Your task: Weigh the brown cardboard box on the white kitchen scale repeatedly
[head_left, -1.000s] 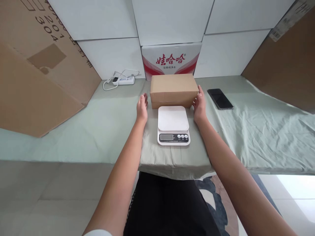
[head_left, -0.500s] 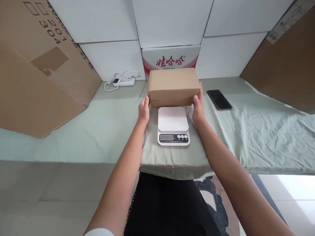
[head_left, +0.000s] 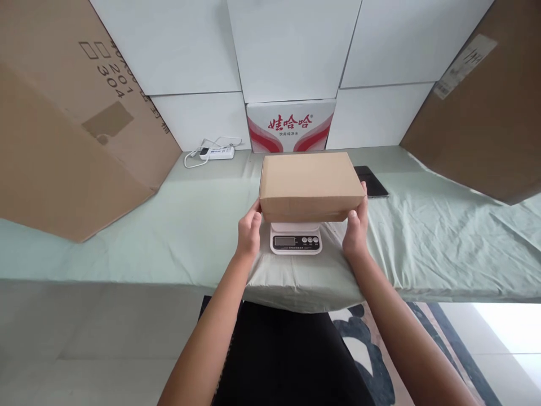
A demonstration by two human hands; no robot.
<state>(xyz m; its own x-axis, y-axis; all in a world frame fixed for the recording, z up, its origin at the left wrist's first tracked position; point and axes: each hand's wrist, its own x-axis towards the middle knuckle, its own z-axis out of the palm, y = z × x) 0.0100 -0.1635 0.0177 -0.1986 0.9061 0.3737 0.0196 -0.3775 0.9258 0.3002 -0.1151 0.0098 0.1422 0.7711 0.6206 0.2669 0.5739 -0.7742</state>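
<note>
A brown cardboard box (head_left: 311,189) is gripped at its two ends, over a white kitchen scale (head_left: 297,242). My left hand (head_left: 249,230) is closed on the left end, and my right hand (head_left: 355,228) is closed on the right end, thumb at the near lower corner. The box covers most of the scale's weighing plate; only its near strip and the front panel with display and buttons show. Whether the box touches the plate I cannot tell. The fingers beneath and behind the box are partly hidden.
A dark phone (head_left: 372,183) lies behind the box's right end, partly covered. At the back left sits a white power strip (head_left: 217,153) with its cable. Large cardboard sheets (head_left: 54,141) flank the green cloth (head_left: 177,225). A red-and-white carton (head_left: 291,127) stands at the back.
Both hands have brought the box nearer to me and slightly right, from behind the scale to over its plate. The view has shifted a little as well.
</note>
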